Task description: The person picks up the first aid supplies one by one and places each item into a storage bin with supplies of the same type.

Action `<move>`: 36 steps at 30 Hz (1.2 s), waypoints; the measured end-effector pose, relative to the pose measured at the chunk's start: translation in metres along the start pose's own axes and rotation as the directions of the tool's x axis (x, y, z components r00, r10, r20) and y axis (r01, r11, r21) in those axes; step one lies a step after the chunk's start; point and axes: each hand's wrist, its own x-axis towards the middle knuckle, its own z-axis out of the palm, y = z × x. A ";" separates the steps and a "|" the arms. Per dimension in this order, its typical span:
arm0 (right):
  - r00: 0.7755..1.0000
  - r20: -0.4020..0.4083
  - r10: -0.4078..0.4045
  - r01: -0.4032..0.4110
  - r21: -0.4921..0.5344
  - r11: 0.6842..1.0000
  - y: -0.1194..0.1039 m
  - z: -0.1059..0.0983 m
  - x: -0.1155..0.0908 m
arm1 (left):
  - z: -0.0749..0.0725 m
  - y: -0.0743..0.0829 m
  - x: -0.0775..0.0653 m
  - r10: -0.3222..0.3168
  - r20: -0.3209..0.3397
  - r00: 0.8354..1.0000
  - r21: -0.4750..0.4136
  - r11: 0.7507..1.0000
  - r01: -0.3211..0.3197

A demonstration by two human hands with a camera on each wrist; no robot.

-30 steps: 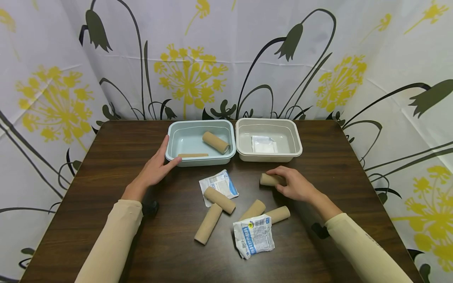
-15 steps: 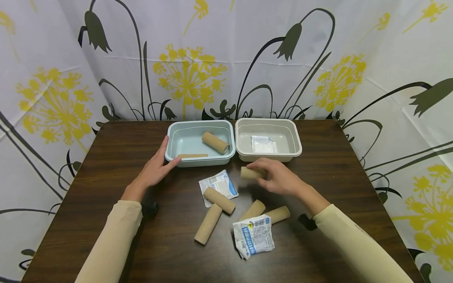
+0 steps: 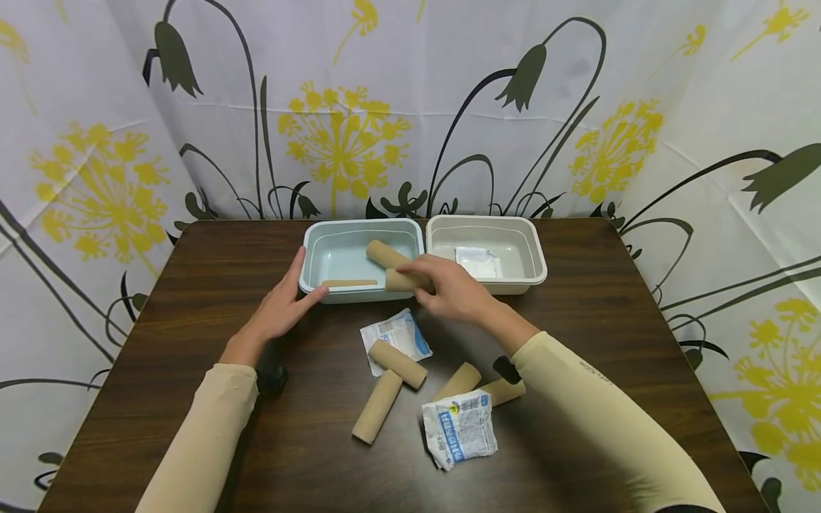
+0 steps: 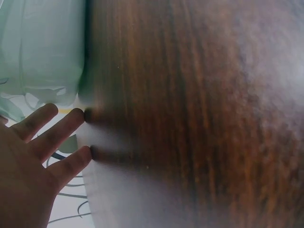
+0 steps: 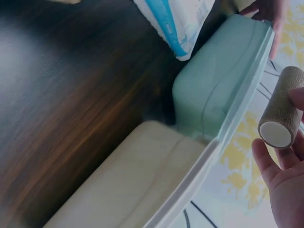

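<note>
My right hand holds a tan cardboard tube at the front right of the light-blue bin. In the right wrist view the held tube shows a pale round end, with thumb and fingers on either side. My left hand lies along the bin's left side, thumb at its front left corner; its fingers are spread and straight in the left wrist view. Another tube lies inside the bin, partly behind the held one. A thin tan strip shows above the front rim, mostly hidden.
A beige bin with a white packet inside stands right of the blue bin. In front lie several loose tubes, a blue-and-white packet under one tube, and another packet over two. A patterned curtain hangs behind.
My right hand has carried the cardboard tube leftward and away from me, from the table before the beige bin to the blue bin's front right. My left hand has stayed in place.
</note>
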 end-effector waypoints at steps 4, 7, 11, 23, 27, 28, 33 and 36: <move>1.000 -0.018 0.006 -0.006 0.009 1.000 -0.002 0.012 0.017 | 0.000 0.000 0.000 -0.003 0.005 1.000 -0.002 1.000 0.003; 0.999 -0.026 0.027 -0.026 0.024 0.999 -0.002 0.021 0.028 | 0.000 0.000 0.001 -0.005 0.009 1.000 -0.003 1.000 0.005; 0.996 -0.007 0.085 -0.085 0.018 0.996 0.000 0.032 0.043 | -0.001 -0.001 0.001 0.000 0.002 1.000 0.000 1.000 0.000; 0.939 0.018 0.343 -0.340 -0.077 0.937 0.002 0.058 0.074 | -0.001 -0.003 0.001 -0.001 -0.004 1.000 0.007 1.000 0.001; 0.926 0.022 0.376 -0.372 -0.097 0.923 0.004 0.062 0.078 | 0.000 -0.002 0.001 0.002 -0.007 1.000 0.000 1.000 -0.002; 0.923 0.021 0.385 -0.381 -0.099 0.919 0.006 0.063 0.079 | 0.000 -0.002 0.002 0.002 -0.007 1.000 0.000 1.000 -0.002; 0.906 0.034 0.421 -0.417 -0.081 0.905 0.011 0.065 0.079 | 0.001 -0.003 0.002 0.001 -0.008 1.000 0.000 1.000 -0.001; 0.904 0.056 0.423 -0.419 -0.073 0.905 0.012 0.065 0.078 | 0.001 -0.003 0.001 0.000 -0.009 1.000 -0.001 1.000 0.000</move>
